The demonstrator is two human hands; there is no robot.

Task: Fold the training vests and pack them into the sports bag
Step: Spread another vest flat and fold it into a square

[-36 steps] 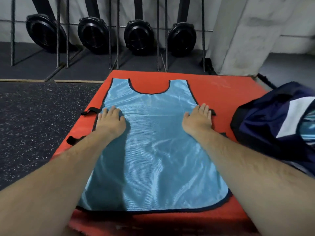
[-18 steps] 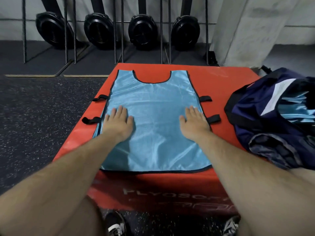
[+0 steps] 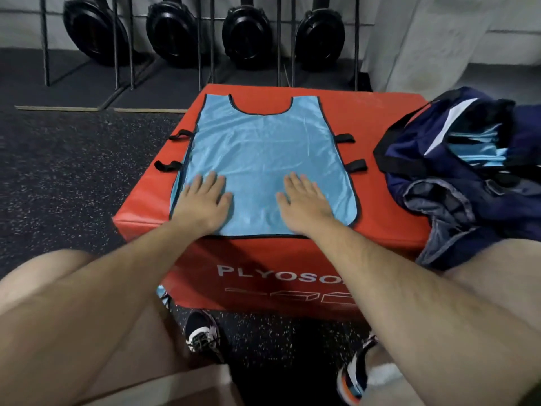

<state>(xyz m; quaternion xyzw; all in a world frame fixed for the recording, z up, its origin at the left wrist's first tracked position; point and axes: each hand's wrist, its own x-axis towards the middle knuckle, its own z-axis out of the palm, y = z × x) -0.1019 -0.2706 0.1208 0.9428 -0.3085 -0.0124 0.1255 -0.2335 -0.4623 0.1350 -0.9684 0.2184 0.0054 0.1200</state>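
Pressing flat on the near end of the light blue training vest (image 3: 263, 142), the left hand (image 3: 205, 200) and the right hand (image 3: 304, 203) lie palm down with fingers straight, gripping nothing, apart from each other and each near its own side edge of the cloth. Beyond the fingertips the vest lies spread unfolded on the red padded surface (image 3: 377, 112), neck opening farthest away, with black straps (image 3: 167, 166) beside both edges. Right of the right hand, the navy sports bag (image 3: 433, 189) gapes open with folded blue vests (image 3: 474, 145) inside.
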